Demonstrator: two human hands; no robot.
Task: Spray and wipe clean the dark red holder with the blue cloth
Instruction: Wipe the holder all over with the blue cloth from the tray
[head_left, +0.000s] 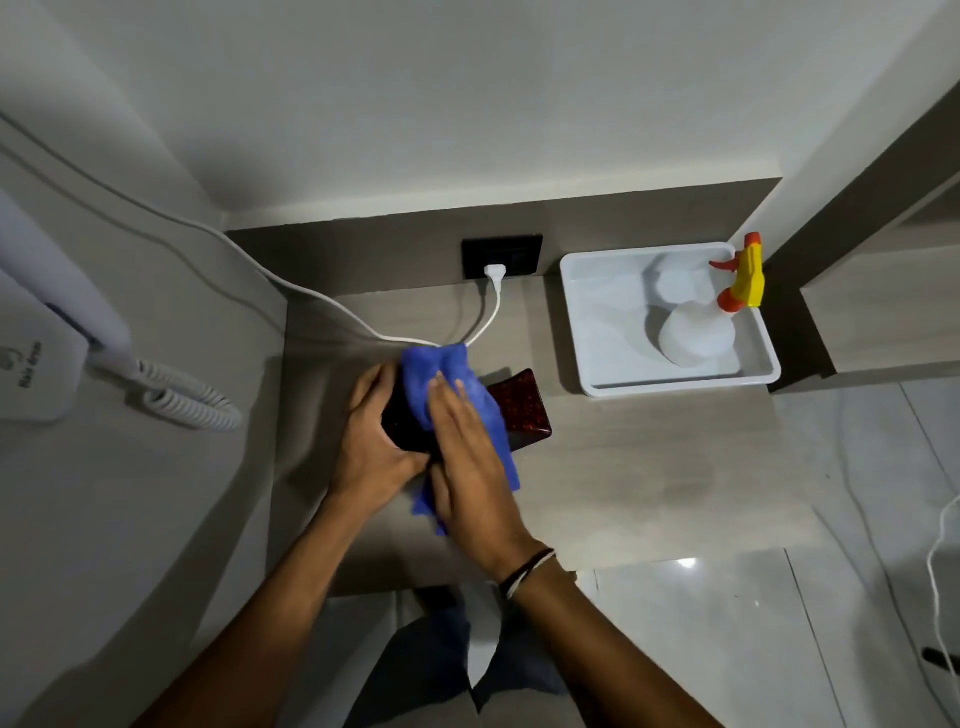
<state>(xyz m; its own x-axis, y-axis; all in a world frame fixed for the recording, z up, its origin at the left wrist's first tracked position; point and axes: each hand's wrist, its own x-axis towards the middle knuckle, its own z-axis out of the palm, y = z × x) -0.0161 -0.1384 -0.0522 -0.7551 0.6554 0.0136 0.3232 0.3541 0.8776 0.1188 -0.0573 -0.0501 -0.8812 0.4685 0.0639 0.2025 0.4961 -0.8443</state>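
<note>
Our left hand grips the dark red holder while our right hand, at its 3 o'clock, presses the blue cloth flat on it.

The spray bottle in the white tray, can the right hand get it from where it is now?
Probably yes. The spray bottle stands uncovered in the tray, nothing blocking, but the right hand is pressing the blue cloth.

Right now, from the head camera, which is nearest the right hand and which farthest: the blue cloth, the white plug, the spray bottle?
1. blue cloth, under the right hand.
2. white plug, ahead at the wall socket.
3. spray bottle, far right in the white tray.
</note>
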